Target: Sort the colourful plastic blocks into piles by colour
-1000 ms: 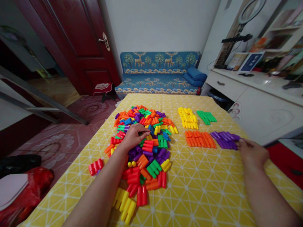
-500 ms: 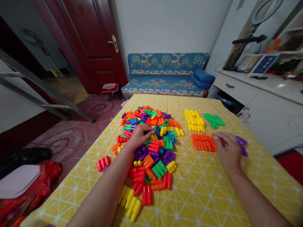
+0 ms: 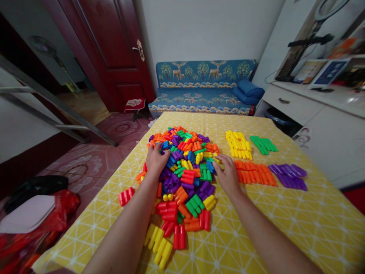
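Observation:
A mixed pile of plastic bullet-shaped building blocks (image 3: 188,177) in red, orange, yellow, green, blue and purple covers the middle of the table. My left hand (image 3: 156,161) rests on the pile's left side, fingers apart, near purple and blue blocks. At the right edge of the pile is my right hand (image 3: 228,175), its fingers spread beside a blue block (image 3: 210,166); whether they touch it I cannot tell. Right of the pile lie single-colour groups: yellow blocks (image 3: 238,145), green blocks (image 3: 263,145), orange blocks (image 3: 255,173) and purple blocks (image 3: 288,176).
A yellow patterned cloth (image 3: 251,236) covers the table. Behind it stands a blue sofa (image 3: 199,101), with a white cabinet (image 3: 322,133) to the right. Red blocks (image 3: 126,196) lie apart at the left, and yellow blocks (image 3: 163,253) lie at the near edge.
My right hand has moved left from the orange and purple groups to the pile, uncovering the purple blocks. My left hand has shifted left over the pile and its fingers have spread.

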The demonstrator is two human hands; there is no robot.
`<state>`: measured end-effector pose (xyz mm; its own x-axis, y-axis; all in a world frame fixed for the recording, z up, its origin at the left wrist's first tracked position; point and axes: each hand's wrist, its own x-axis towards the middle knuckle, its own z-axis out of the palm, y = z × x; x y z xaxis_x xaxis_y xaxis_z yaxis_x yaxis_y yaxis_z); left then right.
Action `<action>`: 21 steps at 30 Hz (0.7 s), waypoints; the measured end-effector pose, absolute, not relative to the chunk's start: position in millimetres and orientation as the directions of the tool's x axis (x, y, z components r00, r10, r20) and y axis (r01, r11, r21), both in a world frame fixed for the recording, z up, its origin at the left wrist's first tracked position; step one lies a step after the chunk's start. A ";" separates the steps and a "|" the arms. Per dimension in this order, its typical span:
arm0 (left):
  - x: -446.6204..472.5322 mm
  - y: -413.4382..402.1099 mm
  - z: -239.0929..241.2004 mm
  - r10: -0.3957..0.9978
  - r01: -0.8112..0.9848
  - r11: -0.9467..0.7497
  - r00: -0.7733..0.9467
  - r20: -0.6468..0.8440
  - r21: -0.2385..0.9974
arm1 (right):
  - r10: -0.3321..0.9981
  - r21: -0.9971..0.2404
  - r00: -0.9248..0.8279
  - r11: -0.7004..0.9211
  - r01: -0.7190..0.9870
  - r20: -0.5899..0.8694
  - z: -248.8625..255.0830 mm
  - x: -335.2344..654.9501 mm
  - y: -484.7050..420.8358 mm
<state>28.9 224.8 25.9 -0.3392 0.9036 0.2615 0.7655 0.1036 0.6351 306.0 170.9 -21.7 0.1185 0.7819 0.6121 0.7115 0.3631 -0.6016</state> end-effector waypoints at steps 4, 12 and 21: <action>30.9 226.6 24.8 0.860 0.762 -0.150 -0.214 0.464 0.630 | 0.799 -0.587 0.099 0.345 0.732 0.593 -19.3 305.2 170.4; 49.1 216.4 39.7 0.788 0.530 -0.538 0.039 0.615 0.655 | 0.796 -0.577 0.045 0.397 0.714 0.603 -11.0 298.6 165.6; 77.6 187.7 57.5 0.761 0.144 -0.612 0.377 0.528 0.778 | 0.657 -0.394 -0.190 0.630 0.669 0.729 10.8 279.1 145.5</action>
<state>77.6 187.7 57.5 0.3772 0.7607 0.5282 0.1440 -0.6116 0.7780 279.1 145.5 10.8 -0.1899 0.6574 0.7292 0.6688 0.6304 -0.3941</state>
